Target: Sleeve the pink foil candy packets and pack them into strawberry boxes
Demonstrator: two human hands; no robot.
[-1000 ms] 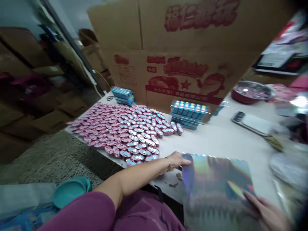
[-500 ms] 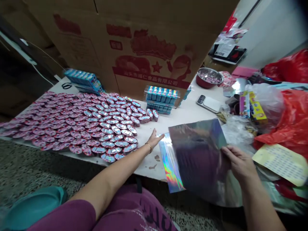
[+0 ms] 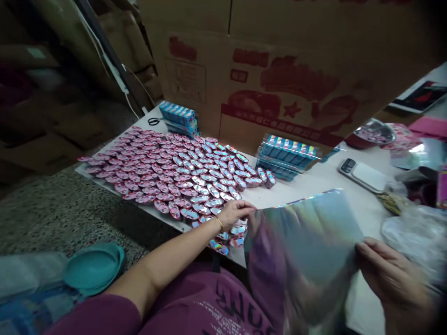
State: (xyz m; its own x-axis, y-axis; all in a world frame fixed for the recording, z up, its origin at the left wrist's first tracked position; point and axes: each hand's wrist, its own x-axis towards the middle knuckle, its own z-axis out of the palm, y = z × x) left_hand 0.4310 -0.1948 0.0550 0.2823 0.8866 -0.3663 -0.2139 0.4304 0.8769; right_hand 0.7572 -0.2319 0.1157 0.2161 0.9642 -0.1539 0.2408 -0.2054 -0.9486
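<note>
A shiny silvery sheet (image 3: 307, 237), with faint rainbow tints and a purple reflection, hangs tilted between my two hands above the table's front edge. My left hand (image 3: 235, 215) pinches its upper left corner with thumb and fingers. At the right edge, my right hand (image 3: 394, 270) grips the sheet between thumb and fingers. Directly beyond and beneath my left hand lie many small oval pieces (image 3: 200, 188) with red rims and pink or mirror-like tops, packed closely on the white table (image 3: 296, 188).
A tall cardboard box (image 3: 244, 97) stands behind the table. Blue packs in clear wrapping (image 3: 288, 151) and a second blue stack (image 3: 178, 116) rest against it. Right are a small scale (image 3: 365, 174), a metal bowl (image 3: 372, 132) and clear plastic bags (image 3: 407, 232). Teal basins (image 3: 92, 267) sit lower left.
My left hand has closed on the sheet's corner, where its fingers were outstretched before. The sheet is raised and tilted toward me; the rainbow strip at its left no longer shows. The view has swung left.
</note>
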